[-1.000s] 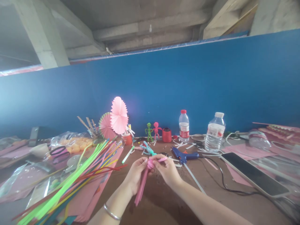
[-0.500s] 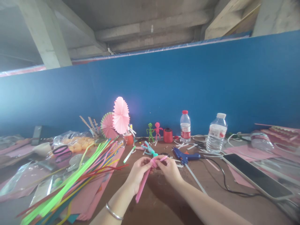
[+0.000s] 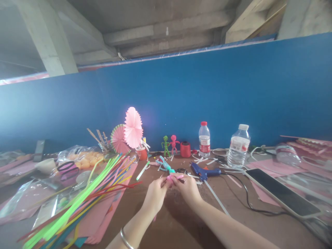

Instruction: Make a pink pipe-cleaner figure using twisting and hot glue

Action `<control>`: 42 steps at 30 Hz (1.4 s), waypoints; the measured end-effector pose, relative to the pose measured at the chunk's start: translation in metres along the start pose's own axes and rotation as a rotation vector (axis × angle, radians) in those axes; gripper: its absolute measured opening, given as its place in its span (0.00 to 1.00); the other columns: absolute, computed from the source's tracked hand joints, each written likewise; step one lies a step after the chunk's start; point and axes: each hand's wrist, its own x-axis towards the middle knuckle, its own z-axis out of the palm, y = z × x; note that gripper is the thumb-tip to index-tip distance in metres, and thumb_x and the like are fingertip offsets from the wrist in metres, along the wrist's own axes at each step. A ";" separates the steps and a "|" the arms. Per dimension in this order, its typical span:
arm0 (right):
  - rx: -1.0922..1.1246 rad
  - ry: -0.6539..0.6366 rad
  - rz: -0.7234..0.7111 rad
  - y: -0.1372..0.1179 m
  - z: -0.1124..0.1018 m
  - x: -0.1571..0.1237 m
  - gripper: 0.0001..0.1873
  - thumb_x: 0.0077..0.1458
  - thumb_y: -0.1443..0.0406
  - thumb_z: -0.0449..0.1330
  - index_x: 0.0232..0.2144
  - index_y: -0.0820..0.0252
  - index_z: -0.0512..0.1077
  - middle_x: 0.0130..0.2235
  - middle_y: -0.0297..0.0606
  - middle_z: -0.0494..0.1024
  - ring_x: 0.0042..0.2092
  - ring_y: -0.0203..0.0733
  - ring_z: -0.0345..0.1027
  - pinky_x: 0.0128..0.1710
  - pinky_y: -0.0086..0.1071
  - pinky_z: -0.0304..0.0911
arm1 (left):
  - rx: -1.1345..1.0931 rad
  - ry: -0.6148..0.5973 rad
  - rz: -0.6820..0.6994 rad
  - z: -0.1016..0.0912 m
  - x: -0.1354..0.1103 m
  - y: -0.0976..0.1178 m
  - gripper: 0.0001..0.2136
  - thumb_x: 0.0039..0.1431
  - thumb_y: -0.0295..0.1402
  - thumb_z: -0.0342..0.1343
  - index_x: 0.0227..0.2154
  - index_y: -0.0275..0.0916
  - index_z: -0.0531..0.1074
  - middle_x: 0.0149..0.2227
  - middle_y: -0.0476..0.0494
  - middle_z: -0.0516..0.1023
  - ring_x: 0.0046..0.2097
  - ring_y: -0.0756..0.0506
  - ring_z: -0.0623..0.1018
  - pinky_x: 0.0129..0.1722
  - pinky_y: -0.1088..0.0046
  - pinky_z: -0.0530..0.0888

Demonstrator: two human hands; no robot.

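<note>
Over the middle of the table, my left hand and my right hand meet fingertip to fingertip. Both pinch a pink pipe cleaner, bunched between them; a short bit of pink shows below my left wrist, and the fingers hide most of the rest. Just beyond my fingertips lies a light blue and teal pipe-cleaner figure; I cannot tell whether they touch it. To the right of it is a blue glue gun. A green figure and a pink figure stand at the back.
At the left, a bundle of coloured pipe cleaners lies across pink paper. A red spool and two bottles, one red-capped and one white-capped, stand along the blue wall. A phone lies at the right near a black cord.
My left hand has turned and shifted slightly right. The long pink length that hung toward me is now mostly hidden behind my left hand and wrist. My right hand has barely moved.
</note>
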 end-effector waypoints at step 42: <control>0.013 0.080 -0.041 -0.006 0.002 -0.006 0.09 0.52 0.64 0.58 0.34 0.57 0.78 0.33 0.38 0.78 0.36 0.44 0.72 0.38 0.32 0.64 | 0.181 0.061 0.196 0.005 -0.007 0.007 0.08 0.58 0.37 0.48 0.28 0.40 0.66 0.24 0.51 0.71 0.28 0.48 0.72 0.28 0.77 0.67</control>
